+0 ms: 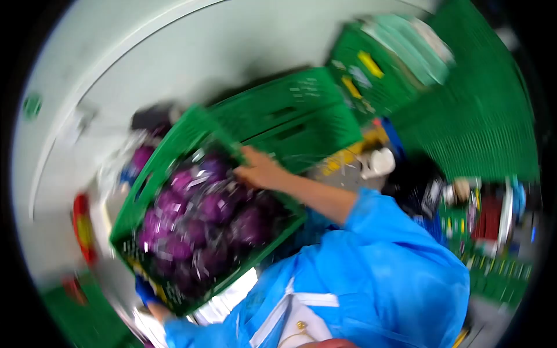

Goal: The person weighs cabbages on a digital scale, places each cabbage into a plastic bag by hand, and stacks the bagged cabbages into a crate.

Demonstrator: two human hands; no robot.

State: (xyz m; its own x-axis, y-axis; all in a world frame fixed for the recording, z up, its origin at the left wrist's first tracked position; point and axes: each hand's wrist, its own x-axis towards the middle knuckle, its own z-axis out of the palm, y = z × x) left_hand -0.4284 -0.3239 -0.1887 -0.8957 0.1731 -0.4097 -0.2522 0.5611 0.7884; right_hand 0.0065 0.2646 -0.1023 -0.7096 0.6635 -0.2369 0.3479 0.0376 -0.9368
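Note:
A green plastic crate [191, 124] is tilted in front of me, filled with shiny purple heads that look like red cabbages [217, 206] in clear plastic wrap. My right hand [258, 168] grips the crate's far right rim, its fingers curled over the edge. At the near left end of the crate, my left hand [152, 300] holds the lower side. Something blue covers its fingers, and they are partly hidden and blurred.
Behind the held crate stand stacked green crates [290, 110]. Farther right is another green crate [371, 75] with pale green sheets on top. A white object [378, 163] lies near my right forearm. More purple heads [142, 156] sit at the left.

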